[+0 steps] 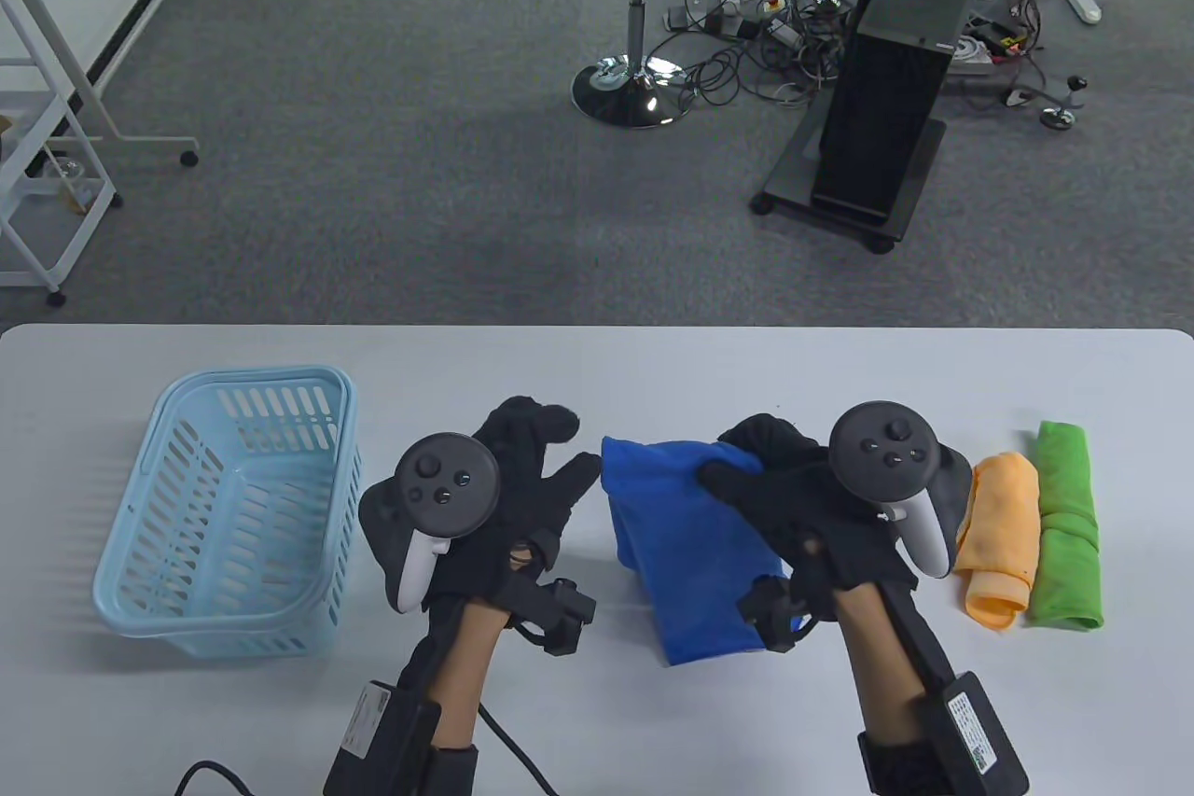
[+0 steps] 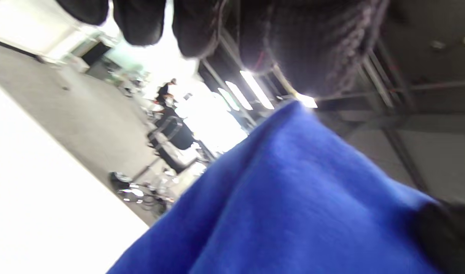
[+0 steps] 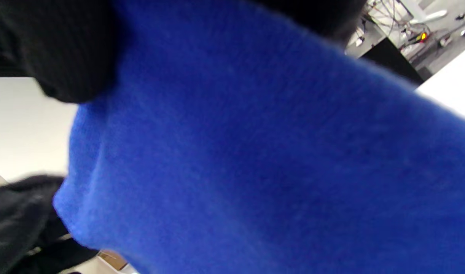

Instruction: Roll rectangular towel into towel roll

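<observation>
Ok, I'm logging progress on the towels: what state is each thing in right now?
Blue towel: unrolled, draped, gripped near its top.
Right hand: grips the blue towel.
Left hand: open beside it.
Orange towel: rolled, lying on the table.
Green towel: rolled, lying alongside the orange towel.
Basket: upright, empty.

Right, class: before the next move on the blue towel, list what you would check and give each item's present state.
1. Right hand grips blue towel: ok.
2. Left hand holds the towel: not ok, fingers spread beside it.
3. Towel flat on table: not ok, it's lifted and bunched.
4. Towel rolled: not ok.
5. Orange roll and green roll clear of the work: ok.
6. Basket empty: ok.
</observation>
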The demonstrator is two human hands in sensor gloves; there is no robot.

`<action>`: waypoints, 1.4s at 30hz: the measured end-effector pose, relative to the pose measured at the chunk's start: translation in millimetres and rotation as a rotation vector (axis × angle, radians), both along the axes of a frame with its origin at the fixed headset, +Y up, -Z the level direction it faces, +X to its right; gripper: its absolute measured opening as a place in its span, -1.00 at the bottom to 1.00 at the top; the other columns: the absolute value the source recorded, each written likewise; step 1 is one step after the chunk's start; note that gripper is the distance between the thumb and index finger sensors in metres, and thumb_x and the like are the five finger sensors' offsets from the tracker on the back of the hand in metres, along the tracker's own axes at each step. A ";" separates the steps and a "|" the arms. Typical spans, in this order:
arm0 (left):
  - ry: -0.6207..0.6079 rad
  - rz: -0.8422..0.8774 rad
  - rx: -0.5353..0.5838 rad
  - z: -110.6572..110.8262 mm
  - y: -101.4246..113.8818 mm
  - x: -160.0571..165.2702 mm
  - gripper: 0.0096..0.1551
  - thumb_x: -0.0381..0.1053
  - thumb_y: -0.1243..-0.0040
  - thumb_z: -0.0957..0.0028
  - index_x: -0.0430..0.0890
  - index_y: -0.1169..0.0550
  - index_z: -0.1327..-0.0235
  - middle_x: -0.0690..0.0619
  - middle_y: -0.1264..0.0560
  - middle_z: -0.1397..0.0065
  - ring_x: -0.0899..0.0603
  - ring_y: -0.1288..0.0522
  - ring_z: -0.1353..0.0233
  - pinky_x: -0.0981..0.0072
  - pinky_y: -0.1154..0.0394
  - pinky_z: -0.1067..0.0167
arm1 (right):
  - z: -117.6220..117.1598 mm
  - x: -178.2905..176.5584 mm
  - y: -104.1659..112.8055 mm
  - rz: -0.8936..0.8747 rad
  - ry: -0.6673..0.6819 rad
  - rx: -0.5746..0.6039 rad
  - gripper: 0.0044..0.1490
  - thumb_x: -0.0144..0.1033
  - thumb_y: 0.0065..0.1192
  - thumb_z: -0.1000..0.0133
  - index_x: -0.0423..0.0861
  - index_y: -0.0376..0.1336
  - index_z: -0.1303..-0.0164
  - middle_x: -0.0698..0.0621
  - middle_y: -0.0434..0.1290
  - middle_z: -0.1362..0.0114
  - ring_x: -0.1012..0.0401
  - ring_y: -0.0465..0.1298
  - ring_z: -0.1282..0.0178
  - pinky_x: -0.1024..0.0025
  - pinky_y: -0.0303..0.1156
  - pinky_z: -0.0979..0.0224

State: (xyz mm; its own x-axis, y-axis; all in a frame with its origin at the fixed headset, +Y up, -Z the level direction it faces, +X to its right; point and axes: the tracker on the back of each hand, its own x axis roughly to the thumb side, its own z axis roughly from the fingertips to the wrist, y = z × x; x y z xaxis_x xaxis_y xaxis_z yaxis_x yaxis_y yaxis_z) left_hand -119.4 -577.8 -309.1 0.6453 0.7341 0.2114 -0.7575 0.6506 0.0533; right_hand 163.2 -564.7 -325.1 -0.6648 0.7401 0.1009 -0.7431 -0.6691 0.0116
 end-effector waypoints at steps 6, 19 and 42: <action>-0.156 -0.444 -0.030 -14.6 9.7 41.1 -0.28 0.24 -0.40 0.20 0.25 -0.55 -0.34 -0.08 -0.25 -0.68 -0.47 -0.01 -0.65 -0.48 0.02 -0.42 | 3.5 -9.4 8.5 0.038 0.016 0.043 -0.42 0.09 0.42 0.28 0.02 0.45 0.14 -0.01 0.46 -0.27 0.06 0.58 -0.22 -0.06 0.40 -0.37; -0.047 -0.495 -0.052 -36.4 29.6 52.9 -0.45 0.15 -0.29 0.07 0.14 -0.69 -0.22 -0.16 -0.46 -0.53 -0.37 -0.43 -0.43 -0.43 -0.19 -0.35 | -20.6 -14.1 -1.4 0.289 0.158 -0.130 -0.36 -0.07 0.33 0.12 0.00 0.47 -0.18 -0.06 0.29 -0.47 -0.04 0.35 -0.41 -0.20 0.17 -0.51; -0.124 -0.409 0.123 -42.4 -18.6 67.8 -0.50 0.08 -0.35 0.11 0.11 -0.67 -0.14 -0.09 -0.53 -0.45 -0.05 -0.78 -0.14 -0.06 -0.61 -0.09 | -24.9 4.9 -36.5 0.203 -0.146 0.223 -0.36 -0.11 0.45 0.27 0.02 0.41 -0.04 -0.03 0.40 -0.36 0.27 0.66 -0.16 0.17 0.51 -0.36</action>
State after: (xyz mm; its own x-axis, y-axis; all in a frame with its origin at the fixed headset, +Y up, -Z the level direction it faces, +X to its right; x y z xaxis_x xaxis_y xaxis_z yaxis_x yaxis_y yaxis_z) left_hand -51.6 -596.4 -351.5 0.8417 0.3879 0.3755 -0.4444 0.8928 0.0739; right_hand 168.1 -601.2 -350.0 -0.8158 0.5615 0.1384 -0.5774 -0.7777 -0.2486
